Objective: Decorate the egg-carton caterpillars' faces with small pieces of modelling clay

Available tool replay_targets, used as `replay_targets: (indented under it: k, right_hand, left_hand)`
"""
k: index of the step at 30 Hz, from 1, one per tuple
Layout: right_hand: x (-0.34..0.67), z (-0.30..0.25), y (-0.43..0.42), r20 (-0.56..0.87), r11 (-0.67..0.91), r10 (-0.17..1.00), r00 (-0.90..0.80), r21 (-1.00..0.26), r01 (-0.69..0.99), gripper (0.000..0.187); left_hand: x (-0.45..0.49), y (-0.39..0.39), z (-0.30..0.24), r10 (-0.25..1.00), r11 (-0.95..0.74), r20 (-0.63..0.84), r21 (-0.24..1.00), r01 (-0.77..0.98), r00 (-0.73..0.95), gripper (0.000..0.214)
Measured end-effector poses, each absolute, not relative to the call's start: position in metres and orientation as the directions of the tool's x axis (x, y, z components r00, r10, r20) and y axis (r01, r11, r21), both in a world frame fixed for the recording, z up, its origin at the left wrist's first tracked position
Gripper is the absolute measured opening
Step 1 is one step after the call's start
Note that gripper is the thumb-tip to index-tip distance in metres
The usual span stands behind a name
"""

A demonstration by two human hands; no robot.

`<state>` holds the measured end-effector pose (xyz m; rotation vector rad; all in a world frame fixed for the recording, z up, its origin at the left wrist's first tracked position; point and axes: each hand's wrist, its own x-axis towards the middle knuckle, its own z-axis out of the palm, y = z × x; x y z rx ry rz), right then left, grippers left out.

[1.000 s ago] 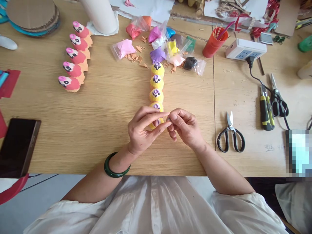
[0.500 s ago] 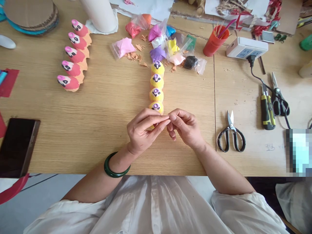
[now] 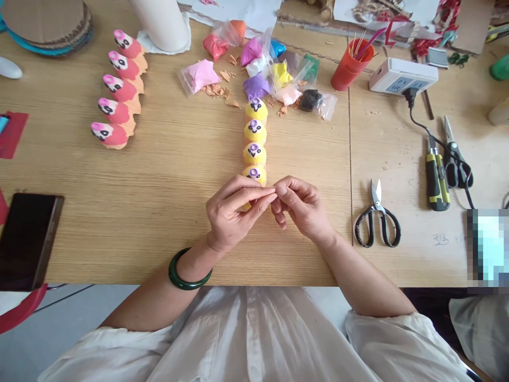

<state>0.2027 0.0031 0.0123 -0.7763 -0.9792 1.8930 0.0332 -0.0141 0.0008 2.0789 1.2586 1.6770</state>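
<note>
The left hand and right hand meet at lower center, fingers closed in a pinch, tip to tip; any item held between them is hidden. Beneath them, a column of yellow egg-carton figures runs upward, its lowest figure partly covered by the left hand.
</note>
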Motion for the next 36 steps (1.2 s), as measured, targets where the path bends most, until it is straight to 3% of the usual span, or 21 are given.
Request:
replay_targets:
  k: [8,10,13,16,18,22,27,32,36]
  right_hand:
    - [0.203,0.013,0.003,-0.170,-0.337,0.881,-0.442,-0.880,-0.333,0.039]
    - [0.206,0.012,0.007,-0.154,-0.296,0.912,-0.380,-0.888,-0.351,0.036]
    - [0.211,0.010,0.016,-0.134,-0.205,0.971,-0.197,-0.891,-0.405,0.030]
    - [0.214,0.009,0.022,-0.157,-0.191,0.981,-0.113,-0.884,-0.426,0.021]
    - [0.212,0.008,0.021,-0.192,-0.235,0.971,-0.144,-0.878,-0.418,0.017]
    - [0.207,0.011,0.014,-0.260,-0.344,0.932,-0.252,-0.856,-0.386,0.020]
    - [0.207,0.019,0.008,-0.285,-0.448,0.855,-0.434,-0.827,-0.339,0.034]
    - [0.206,0.023,0.005,-0.302,-0.484,0.828,-0.473,-0.810,-0.331,0.038]
    - [0.205,0.025,0.006,-0.302,-0.486,0.828,-0.472,-0.807,-0.336,0.041]
  left_hand:
    - [0.033,-0.013,0.001,0.768,-0.578,0.640,0.712,0.399,-0.030,0.004]
    - [0.034,-0.013,0.002,0.840,-0.495,0.536,0.822,0.282,-0.087,0.005]
    - [0.036,-0.013,0.004,0.950,-0.254,0.246,0.967,-0.022,-0.191,0.017]
    - [0.038,-0.011,0.007,0.979,-0.055,0.000,0.962,-0.268,-0.203,0.025]
    - [0.039,-0.010,0.009,0.982,-0.010,-0.057,0.936,-0.353,-0.181,0.024]
    - [0.039,-0.009,0.008,0.987,-0.032,-0.033,0.919,-0.392,-0.157,0.018]
    - [0.036,-0.012,0.003,0.983,-0.147,0.113,0.959,-0.242,-0.148,0.007]
    - [0.031,-0.014,-0.002,0.934,-0.351,0.351,0.936,0.012,-0.058,0.023]
    - [0.030,-0.013,-0.003,0.911,-0.408,0.412,0.909,0.087,-0.032,0.028]
